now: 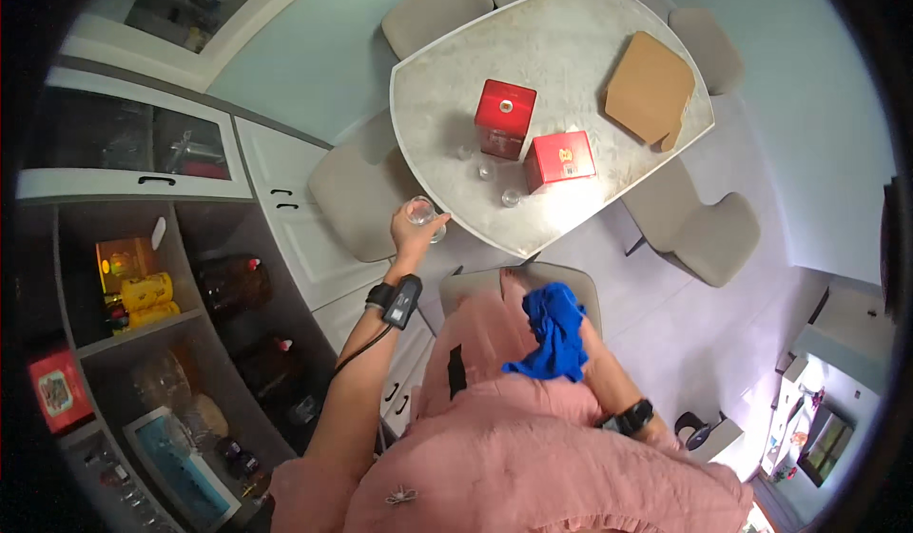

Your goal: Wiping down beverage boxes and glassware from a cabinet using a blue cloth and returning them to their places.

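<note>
At the near left edge of the table, my left hand (409,238) is closed around a clear glass (419,212). More clear glass shows below its fingers; whether it belongs to the same piece I cannot tell. A crumpled blue cloth (552,333) hangs from my right hand (591,341) in front of my body and covers most of its fingers. On the table, three small clear glasses (511,197) stand near two red boxes, a taller one (505,115) and a lower one (563,159).
The pale table (437,86) has a flat brown cardboard piece (650,88) at its far right. Grey chairs surround it, one (361,191) close beyond my left hand. Left of me stands a shelf unit (143,333) with bottles and boxes, beside white cabinet doors (285,172).
</note>
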Tool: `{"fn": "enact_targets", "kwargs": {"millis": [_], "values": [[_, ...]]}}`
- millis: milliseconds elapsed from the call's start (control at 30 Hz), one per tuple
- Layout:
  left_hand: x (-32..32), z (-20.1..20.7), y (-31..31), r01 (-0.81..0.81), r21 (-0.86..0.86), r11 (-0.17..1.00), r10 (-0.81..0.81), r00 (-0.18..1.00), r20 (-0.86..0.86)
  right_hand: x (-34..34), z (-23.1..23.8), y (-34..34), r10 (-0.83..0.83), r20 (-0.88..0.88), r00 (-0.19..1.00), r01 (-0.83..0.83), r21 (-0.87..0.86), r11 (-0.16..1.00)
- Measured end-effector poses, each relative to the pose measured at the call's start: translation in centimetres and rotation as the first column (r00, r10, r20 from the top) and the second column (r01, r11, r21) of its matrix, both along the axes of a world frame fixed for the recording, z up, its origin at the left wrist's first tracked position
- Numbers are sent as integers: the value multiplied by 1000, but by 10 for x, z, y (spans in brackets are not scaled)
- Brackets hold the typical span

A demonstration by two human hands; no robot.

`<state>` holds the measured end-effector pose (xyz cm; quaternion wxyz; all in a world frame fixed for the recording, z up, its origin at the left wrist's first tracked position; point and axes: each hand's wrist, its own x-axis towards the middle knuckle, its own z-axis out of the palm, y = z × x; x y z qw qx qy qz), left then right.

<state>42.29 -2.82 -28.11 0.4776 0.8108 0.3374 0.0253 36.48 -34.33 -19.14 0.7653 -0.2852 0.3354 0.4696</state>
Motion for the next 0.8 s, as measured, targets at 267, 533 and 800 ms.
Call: {"fn": "enact_targets", "kwargs": {"millis": [267, 533, 800], "values": [[60, -175, -27, -194, 7, 981, 192, 974, 123, -37, -35, -46, 39, 12, 999, -31, -404, 914], [93, -290, -30, -225, 127, 966, 200, 962, 186, -54, -55, -72, 783, 113, 612, -363, -839, 405], [114, -310, -31, -189, 220, 957, 114, 944, 311, -52, -81, -64, 264, -109, 958, -269, -656, 705]]}}
